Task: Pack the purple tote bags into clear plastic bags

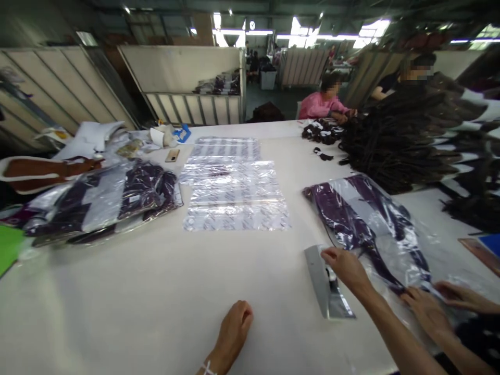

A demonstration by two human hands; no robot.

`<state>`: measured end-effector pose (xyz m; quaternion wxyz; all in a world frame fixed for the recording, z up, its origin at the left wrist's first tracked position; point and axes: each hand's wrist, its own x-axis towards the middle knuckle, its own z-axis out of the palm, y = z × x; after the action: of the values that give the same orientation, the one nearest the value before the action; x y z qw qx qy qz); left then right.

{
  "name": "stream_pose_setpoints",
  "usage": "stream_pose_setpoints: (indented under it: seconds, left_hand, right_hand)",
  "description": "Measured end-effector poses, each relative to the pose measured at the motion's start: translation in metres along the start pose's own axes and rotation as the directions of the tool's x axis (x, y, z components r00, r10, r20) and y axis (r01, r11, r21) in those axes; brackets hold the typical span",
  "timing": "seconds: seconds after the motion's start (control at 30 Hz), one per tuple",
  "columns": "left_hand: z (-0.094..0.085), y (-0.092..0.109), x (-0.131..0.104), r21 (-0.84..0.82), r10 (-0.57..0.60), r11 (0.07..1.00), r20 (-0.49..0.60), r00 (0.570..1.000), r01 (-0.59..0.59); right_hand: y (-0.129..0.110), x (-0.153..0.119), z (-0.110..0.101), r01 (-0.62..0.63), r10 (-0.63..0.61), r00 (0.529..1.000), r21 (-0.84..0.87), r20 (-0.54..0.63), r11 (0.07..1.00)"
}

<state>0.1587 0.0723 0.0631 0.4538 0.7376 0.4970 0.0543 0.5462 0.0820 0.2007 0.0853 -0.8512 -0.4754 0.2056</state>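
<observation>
My right hand [347, 268] is closed in a pinch at the upper edge of a small, shiny grey plastic packet [318, 281]. The packet lies at a slant on the table, with a dark and white patch partly hidden by my fingers. My left hand [234, 325] rests on the tabletop near the front edge, curled into a loose fist with nothing visible in it. Just beyond my right hand lies a dark purple garment in a clear plastic bag [351, 205]. A co-worker's two hands [427, 307] touch the near end of that bag.
Flat printed clear bags [238, 203] lie mid-table. Bagged dark garments [117, 198] are piled at left, near a phone [172, 155] and a brown hanger-shaped piece [42, 174]. A tall stack of dark items [406, 135] stands at right. A person in pink [314, 107] sits across the table.
</observation>
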Motion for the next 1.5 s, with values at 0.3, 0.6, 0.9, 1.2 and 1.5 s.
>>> stream_pose_setpoints:
  seconds: [0.3, 0.6, 0.9, 1.2, 1.5]
  left_hand:
    - [-0.015, -0.068, 0.0, 0.477, 0.202, 0.853, 0.072, 0.977, -0.212]
    - [-0.155, -0.098, 0.091, 0.768, 0.256, 0.64, -0.251, 0.933, 0.031]
    - [-0.262, -0.108, 0.229, 0.821, 0.309, 0.566, -0.134, 0.942, -0.069]
    - [-0.318, -0.109, 0.334, 0.693, 0.246, 0.719, -0.182, 0.952, -0.053]
    - [-0.364, -0.091, 0.313, 0.626, 0.34, 0.772, -0.255, 0.905, -0.113]
  right_hand:
    - [-0.081, -0.053, 0.113, 0.239, -0.258, 0.948, 0.119, 0.184, 0.964]
    - [-0.139, 0.021, 0.147, 0.472, -0.443, 0.876, -0.144, 0.191, 0.87]
    - [-0.244, 0.137, 0.201, 0.651, -0.6, 0.757, -0.372, 0.257, 0.662]
    - [-0.325, 0.224, 0.225, 0.572, -0.575, 0.81, -0.377, 0.118, 0.728]
    - [-0.342, 0.301, 0.166, 0.367, -0.359, 0.927, -0.068, 0.112, 0.928]
